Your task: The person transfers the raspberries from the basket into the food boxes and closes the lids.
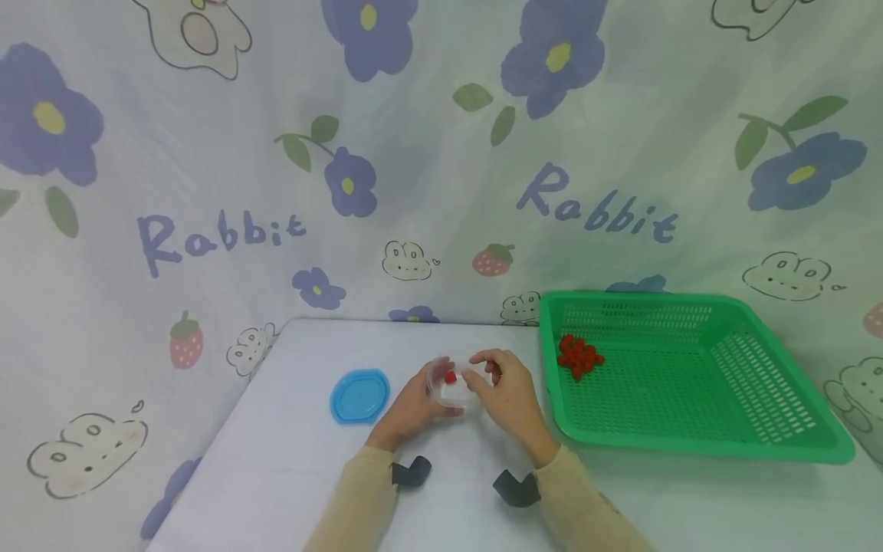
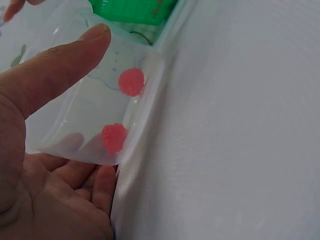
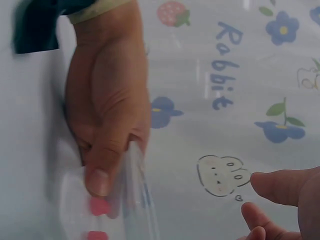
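Observation:
My left hand [image 1: 412,405] grips a small clear plastic container [image 1: 454,397] from its left side, low over the table. In the left wrist view its thumb lies along the near wall and the fingers curl below. Inside are two red raspberries, an upper raspberry [image 2: 131,82] and a lower raspberry [image 2: 114,138]. My right hand [image 1: 512,395] hovers at the container's right side. The right wrist view shows its thumb [image 3: 280,187] and fingers apart, with nothing visible between them.
A blue lid [image 1: 360,396] lies on the white table [image 1: 276,460], left of the hands. To the right stands a green perforated basket [image 1: 697,448], with a heap of red raspberries [image 1: 578,357] in its left corner. Behind hangs a patterned cloth [image 1: 428,192].

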The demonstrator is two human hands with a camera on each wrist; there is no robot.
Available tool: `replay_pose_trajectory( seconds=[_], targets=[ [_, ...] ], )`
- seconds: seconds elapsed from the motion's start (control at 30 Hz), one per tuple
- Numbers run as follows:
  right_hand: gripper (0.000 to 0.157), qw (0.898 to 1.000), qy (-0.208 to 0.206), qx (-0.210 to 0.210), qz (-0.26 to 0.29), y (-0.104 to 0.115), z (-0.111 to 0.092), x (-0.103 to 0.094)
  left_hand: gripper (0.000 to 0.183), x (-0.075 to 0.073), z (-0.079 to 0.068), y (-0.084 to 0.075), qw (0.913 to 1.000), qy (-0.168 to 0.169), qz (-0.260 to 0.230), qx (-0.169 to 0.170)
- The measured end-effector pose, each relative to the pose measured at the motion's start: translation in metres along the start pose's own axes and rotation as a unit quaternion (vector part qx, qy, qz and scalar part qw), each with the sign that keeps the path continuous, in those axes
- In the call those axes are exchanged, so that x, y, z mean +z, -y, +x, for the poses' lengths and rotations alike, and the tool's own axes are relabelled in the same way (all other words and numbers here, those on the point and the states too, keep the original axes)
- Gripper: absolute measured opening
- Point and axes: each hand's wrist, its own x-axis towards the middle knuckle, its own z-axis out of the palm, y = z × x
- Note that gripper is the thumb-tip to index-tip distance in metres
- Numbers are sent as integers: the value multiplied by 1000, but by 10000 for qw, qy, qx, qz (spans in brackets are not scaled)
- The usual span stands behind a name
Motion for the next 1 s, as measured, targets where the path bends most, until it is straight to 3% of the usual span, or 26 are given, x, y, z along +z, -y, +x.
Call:
replay_pose_trajectory(
  seconds=[0.33,0.6,1.0],
  targets=[
    [20,9981,-312,13,527,13,10,-25,95,-4,2,-1,10000,-28,-33,-60],
    [19,9985,-456,159,241,16,16,-51,96,0,-1,-1,9996,91,-203,-158],
    [24,9989,-333,204,242,14,33,-91,95,-1,-2,0,9998,86,-175,-95]
  ],
)
